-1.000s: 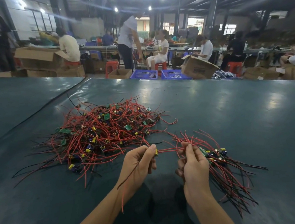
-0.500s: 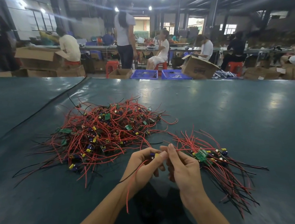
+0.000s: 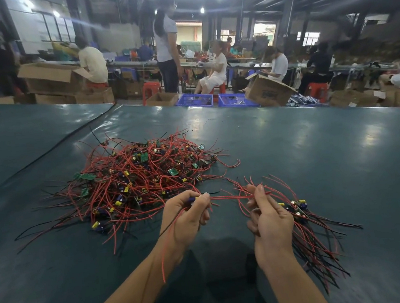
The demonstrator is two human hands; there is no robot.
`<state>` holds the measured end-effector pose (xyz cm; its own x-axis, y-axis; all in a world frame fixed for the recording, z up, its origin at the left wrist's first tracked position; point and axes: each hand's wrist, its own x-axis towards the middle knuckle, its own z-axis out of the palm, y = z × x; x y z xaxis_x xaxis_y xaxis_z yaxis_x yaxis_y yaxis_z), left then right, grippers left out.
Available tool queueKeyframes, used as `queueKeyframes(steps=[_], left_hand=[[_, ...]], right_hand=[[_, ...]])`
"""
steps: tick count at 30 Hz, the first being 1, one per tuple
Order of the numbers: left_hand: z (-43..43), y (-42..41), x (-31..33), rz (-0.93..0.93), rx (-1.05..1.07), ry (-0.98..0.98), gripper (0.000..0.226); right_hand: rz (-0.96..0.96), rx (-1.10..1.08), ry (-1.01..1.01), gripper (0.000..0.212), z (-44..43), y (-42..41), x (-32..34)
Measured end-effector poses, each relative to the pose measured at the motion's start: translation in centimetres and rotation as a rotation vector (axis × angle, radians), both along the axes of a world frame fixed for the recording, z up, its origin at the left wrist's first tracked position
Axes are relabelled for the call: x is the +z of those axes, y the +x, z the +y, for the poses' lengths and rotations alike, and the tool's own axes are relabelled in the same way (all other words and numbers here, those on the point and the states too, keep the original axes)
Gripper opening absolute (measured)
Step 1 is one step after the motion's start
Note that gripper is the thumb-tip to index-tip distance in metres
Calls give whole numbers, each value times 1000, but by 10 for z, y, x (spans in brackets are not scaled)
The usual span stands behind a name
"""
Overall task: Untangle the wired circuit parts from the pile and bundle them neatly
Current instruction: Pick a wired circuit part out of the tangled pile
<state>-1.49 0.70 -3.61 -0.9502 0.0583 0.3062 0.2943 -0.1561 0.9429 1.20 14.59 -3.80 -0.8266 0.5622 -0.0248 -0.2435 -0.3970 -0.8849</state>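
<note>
Wired circuit parts, little green boards with blue and yellow bits and long red and black wires, lie in a big messy pile (image 3: 142, 180) at the middle left of the frame. It sits on the shiny dark green table (image 3: 320, 162). Some parts are already out of it. You hold a bundle (image 3: 310, 228) of them in your right hand (image 3: 269, 218) at the lower right, and its wires fan down and to the right onto the table.

Half a second ago your two hands were touching. Now they have moved apart again, and a thin red wire (image 3: 231, 197) runs almost straight between them. Your left hand (image 3: 189, 217), at the lower middle, has its fingers curled round one small part (image 3: 193, 199). A blue and yellow bit of it peeks out at your fingertips. Two loose tails, one red and one black, hang from that hand down past your wrist. Your right hand has its lower fingers wrapped round the bundle. Its thumb and first finger point up and seem to pinch the other end of the thin red wire.

I think you are pulling this one part's wire straight so it can lie beside the others in the bundle. The pile has not moved and looks as big as before, so most of the job is still to do. The thin red wire passes close to the near edge of the pile, and I can't tell if it is caught there.
</note>
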Motion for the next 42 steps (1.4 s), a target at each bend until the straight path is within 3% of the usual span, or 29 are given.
queueKeyframes(steps=[8, 15, 22, 25, 29, 34, 37, 42], left_hand=[[3, 2, -8, -16, -26, 0, 29], [8, 4, -8, 51, -64, 9, 23], [5, 4, -5, 20, -66, -7, 25], [2, 2, 0, 17, -50, -20, 27], [-3, 0, 3, 8, -37, -37, 31], [-12, -6, 8, -329, -37, 288, 14], [-14, -9, 7, -520, -60, 404, 17], [-19, -10, 8, -604, -179, 669, 11]], right_hand=[[32, 5, -7, 25, -2, 2, -2], [-34, 251, 186, 22, -38, 10, -12], [-138, 139, -31, 17, -26, 6, -4], [-95, 34, -157, 22, -4, 1, 4], [-27, 30, -168, 20, 9, 1, 8], [45, 234, -95, 17, 5, 7, 9], [43, 296, -54, 15, 4, 7, 8], [62, 308, 3, 15, 0, 7, 3]])
